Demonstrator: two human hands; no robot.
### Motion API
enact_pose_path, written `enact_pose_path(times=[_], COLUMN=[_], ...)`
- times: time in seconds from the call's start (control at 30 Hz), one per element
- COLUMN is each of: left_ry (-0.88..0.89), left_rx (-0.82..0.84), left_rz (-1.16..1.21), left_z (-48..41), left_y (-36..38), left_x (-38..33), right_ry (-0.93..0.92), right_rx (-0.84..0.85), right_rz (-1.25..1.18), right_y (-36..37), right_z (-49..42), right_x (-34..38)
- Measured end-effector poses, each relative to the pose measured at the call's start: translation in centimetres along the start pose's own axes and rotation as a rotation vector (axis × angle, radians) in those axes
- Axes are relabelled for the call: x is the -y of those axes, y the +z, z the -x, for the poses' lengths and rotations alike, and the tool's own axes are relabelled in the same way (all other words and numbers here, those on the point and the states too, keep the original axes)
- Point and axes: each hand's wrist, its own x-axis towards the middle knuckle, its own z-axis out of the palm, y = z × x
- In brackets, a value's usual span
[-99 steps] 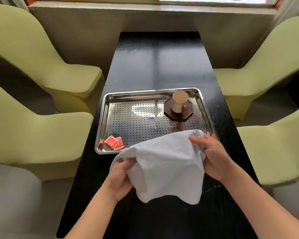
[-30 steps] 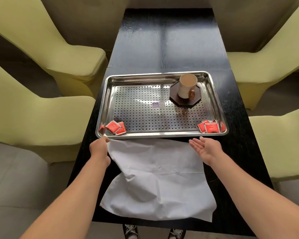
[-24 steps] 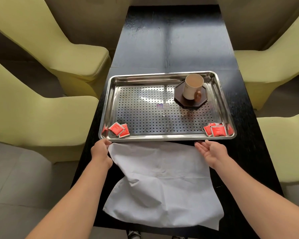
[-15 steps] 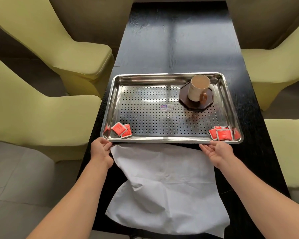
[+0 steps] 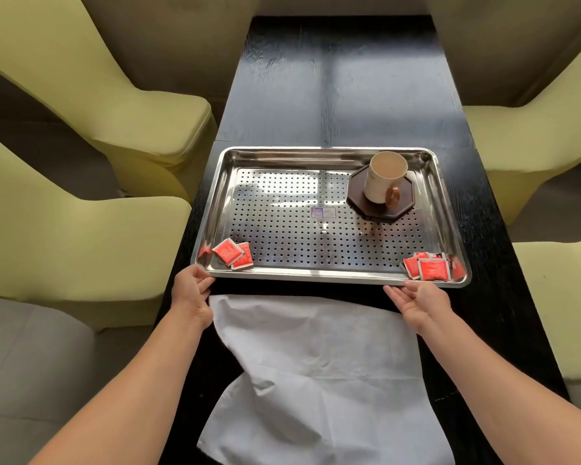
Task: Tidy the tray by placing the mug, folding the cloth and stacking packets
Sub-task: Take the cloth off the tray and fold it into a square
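A steel perforated tray [image 5: 316, 274] lies across the black table. In its far right corner a cream mug [image 5: 384, 177] stands upright on a dark octagonal coaster [image 5: 404, 209]. Two red packets [image 5: 232, 253] overlap in the near left corner, and several more red packets [image 5: 431, 268] are bunched in the near right corner. A white cloth [image 5: 316, 364] lies unfolded and creased on the table in front of the tray, its near end hanging over the table edge. My left hand [image 5: 192, 290] presses its fingertips against the tray's near left corner. My right hand [image 5: 416, 298], palm up, touches the near rim at the right.
Yellow-green covered chairs [image 5: 81, 236] stand close on both sides of the narrow table [image 5: 342, 95]. The floor at the left is grey tile. A small label sticks to the tray's middle.
Both hands have let go of the spread cloth and reached the tray's near rim. The tray has slid away from me, opening a strip of bare table between it and the cloth.
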Motion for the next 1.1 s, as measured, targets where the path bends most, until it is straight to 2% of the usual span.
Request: enact_pose_path(times=[0.33, 0.43, 0.5, 0.6, 0.63, 0.7, 0.77, 0.87, 1.03, 1.1], left_ry=[0.03, 0.012, 0.021, -0.007, -0.044, -0.07, -0.065, -0.009, 0.412, 0.496], left_rx=[0.041, 0.069, 0.044, -0.045, -0.071, -0.114, -0.126, -0.063, 0.132, 0.128], left_rz=[0.002, 0.002, -0.044, -0.175, -0.203, -0.253, -0.317, -0.398, -0.392, -0.363], left_z=[-1.0, -0.8, -0.6, -1.1, -1.1, -1.2, -1.4, -0.8, 1.9, 2.3], left_y=[0.5, -0.1, -0.8, -2.0, -2.2, -2.5, -2.5, -2.2, -1.9, -0.9], left_x=[-0.2, -0.1, 0.7, 3.2, 4.0, 5.4, 5.9, 5.4, 2.8, 2.1], right_ry=[0.001, -0.029, -0.113, -0.436, -0.52, -0.551, -0.525, -0.5, -0.613, -0.664], right_rx=[0.038, 0.071, 0.059, -0.057, -0.06, -0.063, -0.065, -0.037, -0.024, -0.062], right_rz=[-0.028, 0.052, 0.345, 1.193, 1.394, 1.562, 1.546, 1.27, 0.879, 0.787], right_y=[0.7, 0.1, -1.1, -3.6, -4.2, -4.8, -4.9, -5.0, -7.5, -8.2], right_z=[-0.9, -0.8, -0.8, -1.3, -1.2, -1.1, -0.9, 0.1, 2.8, 3.2], right_x=[0.9, 0.6, -0.2, -1.9, -2.6, -3.8, -4.4, -4.2, -2.9, -2.4])
